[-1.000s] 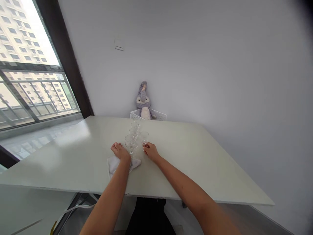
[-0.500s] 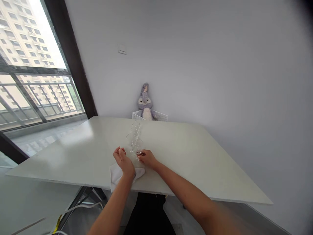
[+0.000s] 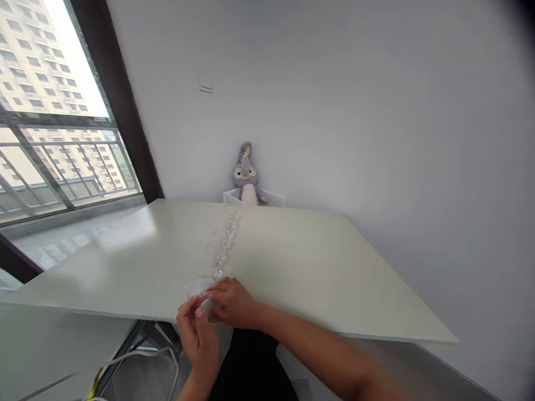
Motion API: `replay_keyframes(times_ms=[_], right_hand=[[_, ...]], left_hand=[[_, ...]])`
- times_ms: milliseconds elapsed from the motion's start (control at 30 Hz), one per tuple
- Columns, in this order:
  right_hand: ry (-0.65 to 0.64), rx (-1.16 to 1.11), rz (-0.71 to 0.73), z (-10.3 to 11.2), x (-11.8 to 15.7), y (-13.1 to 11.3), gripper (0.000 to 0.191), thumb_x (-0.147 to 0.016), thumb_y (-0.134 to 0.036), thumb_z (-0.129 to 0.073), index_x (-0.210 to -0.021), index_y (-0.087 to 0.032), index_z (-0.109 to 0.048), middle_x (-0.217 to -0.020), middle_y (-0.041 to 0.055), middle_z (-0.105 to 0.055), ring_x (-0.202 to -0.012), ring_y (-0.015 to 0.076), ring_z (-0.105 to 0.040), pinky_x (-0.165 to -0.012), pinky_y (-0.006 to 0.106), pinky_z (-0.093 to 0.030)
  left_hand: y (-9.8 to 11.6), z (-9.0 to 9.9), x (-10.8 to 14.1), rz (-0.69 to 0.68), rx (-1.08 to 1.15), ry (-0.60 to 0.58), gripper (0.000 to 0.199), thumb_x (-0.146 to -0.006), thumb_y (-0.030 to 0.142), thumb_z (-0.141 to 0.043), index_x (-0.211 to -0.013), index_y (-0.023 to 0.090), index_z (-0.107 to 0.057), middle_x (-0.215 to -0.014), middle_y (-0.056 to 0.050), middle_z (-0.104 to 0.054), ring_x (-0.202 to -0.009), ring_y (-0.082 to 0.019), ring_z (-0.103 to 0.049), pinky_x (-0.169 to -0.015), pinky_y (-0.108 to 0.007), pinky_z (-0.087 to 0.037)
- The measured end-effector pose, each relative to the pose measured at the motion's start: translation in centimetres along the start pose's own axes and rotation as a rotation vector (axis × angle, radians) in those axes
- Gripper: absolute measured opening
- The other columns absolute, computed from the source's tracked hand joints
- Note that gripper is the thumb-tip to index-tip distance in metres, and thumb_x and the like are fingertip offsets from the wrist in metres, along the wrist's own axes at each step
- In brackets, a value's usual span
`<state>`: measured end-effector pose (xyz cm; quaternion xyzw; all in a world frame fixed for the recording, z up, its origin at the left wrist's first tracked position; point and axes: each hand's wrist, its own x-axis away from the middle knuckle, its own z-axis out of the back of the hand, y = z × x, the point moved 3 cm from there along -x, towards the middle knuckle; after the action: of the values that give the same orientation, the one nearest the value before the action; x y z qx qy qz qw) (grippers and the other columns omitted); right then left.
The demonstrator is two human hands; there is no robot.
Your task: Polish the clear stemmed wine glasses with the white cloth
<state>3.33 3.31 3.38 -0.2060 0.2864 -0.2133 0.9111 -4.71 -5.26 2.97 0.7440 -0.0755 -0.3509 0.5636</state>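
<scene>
A white cloth (image 3: 196, 286) lies at the table's front edge, partly covered by both hands. My left hand (image 3: 198, 334) is at the edge, its curled fingers and thumb closed around a fold of the cloth. My right hand (image 3: 232, 303) reaches in from the right, its fingertips pressed together on the cloth beside the left fingers. Whether anything else sits between the fingers is hidden. Just beyond the hands, several clear stemmed glasses (image 3: 225, 245) form a line running back across the table; their outlines are faint.
The pale table (image 3: 301, 262) has its front edge close to my body. At its far side, a grey plush toy (image 3: 246, 174) sits in a white perforated basket (image 3: 273, 199) against the wall. A window is on the left, and white cables (image 3: 137, 352) hang below the table.
My right hand has left the nearest glass position and come forward and left to the cloth. My left hand has drawn back toward me and closed. The glasses appear shifted slightly left.
</scene>
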Motion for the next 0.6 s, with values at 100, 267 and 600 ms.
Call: replay_keyframes(times_ms=[100, 267, 600], right_hand=[[-0.127, 0.15, 0.132, -0.7, 1.3, -1.1, 0.028, -0.081, -0.032, -0.05, -0.109, -0.031, -0.055, -0.124, -0.0005, -0.052, -0.12, 0.0208, -0.038, -0.097, 0.037, -0.027], [-0.153, 0.208, 0.073, 1.4, 4.1, 1.8, 0.031, -0.088, -0.033, -0.04, -0.115, -0.031, -0.053, -0.124, -0.0038, -0.052, -0.121, 0.0155, -0.038, -0.098, 0.032, -0.03], [0.046, 0.561, -0.691, 20.5, 21.5, 20.5, 0.045, -0.089, -0.037, -0.025, -0.12, -0.018, -0.051, -0.13, 0.0074, -0.045, -0.123, 0.0201, -0.036, -0.105, 0.041, -0.021]], left_hand=[[1.3, -0.4, 0.6, -0.146, 0.034, -0.076, 0.026, -0.08, 0.037, -0.044, -0.101, 0.023, -0.049, -0.1, -0.007, -0.051, -0.096, -0.021, -0.05, -0.089, -0.039, -0.039], [2.1, 0.0, 1.7, -0.385, 0.017, -0.228, 0.022, -0.082, 0.026, -0.041, -0.102, 0.02, -0.048, -0.094, -0.007, -0.053, -0.094, -0.02, -0.051, -0.085, -0.039, -0.042], [-7.9, 3.5, 12.7, -0.488, -0.728, -0.927, 0.035, -0.081, 0.036, -0.043, -0.113, 0.03, -0.056, -0.13, -0.006, -0.044, -0.116, -0.027, -0.044, -0.085, -0.042, -0.045]])
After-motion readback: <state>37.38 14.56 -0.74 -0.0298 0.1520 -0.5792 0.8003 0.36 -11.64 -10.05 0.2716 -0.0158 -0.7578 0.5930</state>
